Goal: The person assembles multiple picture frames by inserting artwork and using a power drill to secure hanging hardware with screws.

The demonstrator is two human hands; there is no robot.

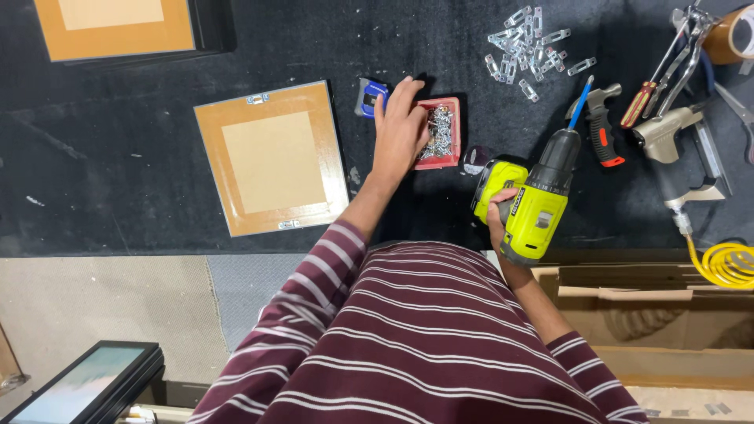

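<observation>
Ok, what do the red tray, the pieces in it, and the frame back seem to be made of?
Red tray: probably plastic, going by its flat, uniform colour and thin moulded walls. Pieces in it: metal, judging by the bright silvery glints; likely small fasteners. Frame back: matte tan fibreboard or cardboard, it seems, with small metal hangers at the edges.

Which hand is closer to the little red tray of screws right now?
Left. The left hand rests on the red tray of screws, fingers over its left edge. The right hand is nearer the body, gripping the yellow-green cordless drill.
</observation>
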